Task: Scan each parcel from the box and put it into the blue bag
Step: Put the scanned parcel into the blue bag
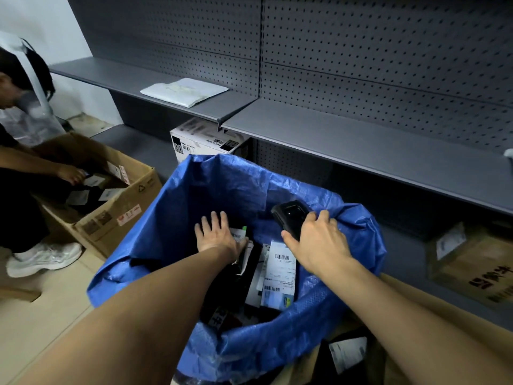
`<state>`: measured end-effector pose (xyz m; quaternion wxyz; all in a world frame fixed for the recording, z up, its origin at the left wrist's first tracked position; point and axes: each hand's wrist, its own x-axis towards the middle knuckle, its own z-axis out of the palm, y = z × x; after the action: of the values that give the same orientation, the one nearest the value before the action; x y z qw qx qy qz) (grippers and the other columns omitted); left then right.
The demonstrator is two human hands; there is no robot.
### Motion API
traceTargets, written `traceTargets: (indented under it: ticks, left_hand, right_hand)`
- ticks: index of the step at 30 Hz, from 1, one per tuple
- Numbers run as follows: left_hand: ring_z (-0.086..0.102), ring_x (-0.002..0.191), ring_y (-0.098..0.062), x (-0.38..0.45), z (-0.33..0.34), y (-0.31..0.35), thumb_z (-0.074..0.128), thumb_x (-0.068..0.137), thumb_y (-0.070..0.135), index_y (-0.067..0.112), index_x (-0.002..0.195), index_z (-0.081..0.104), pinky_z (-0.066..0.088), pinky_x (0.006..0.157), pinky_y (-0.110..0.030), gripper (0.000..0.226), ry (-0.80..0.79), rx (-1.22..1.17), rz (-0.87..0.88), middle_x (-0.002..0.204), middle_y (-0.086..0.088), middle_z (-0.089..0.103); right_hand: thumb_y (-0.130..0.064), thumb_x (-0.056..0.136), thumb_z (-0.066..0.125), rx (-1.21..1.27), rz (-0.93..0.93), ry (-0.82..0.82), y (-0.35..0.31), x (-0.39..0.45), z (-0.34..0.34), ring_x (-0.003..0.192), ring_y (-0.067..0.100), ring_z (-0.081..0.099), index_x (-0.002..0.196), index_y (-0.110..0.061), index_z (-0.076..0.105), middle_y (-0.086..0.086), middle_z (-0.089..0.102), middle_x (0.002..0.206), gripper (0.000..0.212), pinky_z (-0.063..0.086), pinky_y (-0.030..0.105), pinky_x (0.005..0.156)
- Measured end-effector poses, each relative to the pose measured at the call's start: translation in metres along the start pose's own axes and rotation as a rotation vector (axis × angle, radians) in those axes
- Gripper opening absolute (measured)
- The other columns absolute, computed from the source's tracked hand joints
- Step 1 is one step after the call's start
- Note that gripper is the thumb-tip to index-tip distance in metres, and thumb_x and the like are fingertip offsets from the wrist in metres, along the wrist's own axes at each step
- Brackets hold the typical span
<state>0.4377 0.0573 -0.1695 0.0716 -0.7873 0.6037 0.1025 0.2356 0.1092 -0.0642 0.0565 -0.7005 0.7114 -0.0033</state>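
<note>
While the left hand (215, 234) reaches into the blue bag (227, 187) with fingers spread, a black parcel (241, 262) lies just under its palm — apparently being laid on the pile near the bag's middle. The right hand (319, 240) grips the scanner (290, 215) over the bag's far-right rim, kept ready. More parcels wait in the box (433, 301) at the bag's near-right edge.

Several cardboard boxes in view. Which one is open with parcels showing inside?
The big brown box on the floor at left, flaps up, labelled parcels inside. The white box under the shelf and the brown box at right are closed.
</note>
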Motion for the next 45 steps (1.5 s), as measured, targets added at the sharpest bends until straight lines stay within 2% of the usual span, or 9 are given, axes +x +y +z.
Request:
traceTargets:
  ticks: [6,24,45]
  left_hand:
    - [-0.009,0.151,-0.032,-0.018,-0.020,0.000,0.015,0.090,0.077,0.023,0.157,-0.011,-0.004,0.121,-0.049,0.089,0.015,-0.009,0.070,0.165,-0.005,-0.013]
    - [-0.007,0.152,-0.031,-0.091,-0.078,0.026,0.014,0.095,0.071,0.024,0.158,-0.007,-0.002,0.122,-0.048,0.081,0.104,-0.051,0.177,0.165,-0.005,-0.010]
    - [-0.004,0.152,-0.031,-0.195,-0.105,0.176,0.016,0.093,0.073,0.027,0.158,-0.001,0.000,0.122,-0.048,0.081,0.172,-0.092,0.512,0.166,-0.002,-0.004]
  right_hand:
    - [-0.066,0.094,0.042,0.011,0.017,0.023,0.001,-0.013,-0.009,0.120,0.034,0.048,0.143,0.004,0.037,0.017,0.043,0.132,0.085,0.049,0.045,0.094]
    - [-0.065,0.093,0.045,-0.026,0.126,0.170,0.047,-0.070,-0.060,0.119,0.033,0.049,0.138,0.002,0.044,0.016,0.047,0.129,0.081,0.049,0.042,0.090]
    - [-0.065,0.094,0.041,-0.051,0.438,0.206,0.211,-0.159,-0.088,0.118,0.036,0.051,0.140,0.005,0.042,0.020,0.045,0.130,0.084,0.048,0.042,0.090]
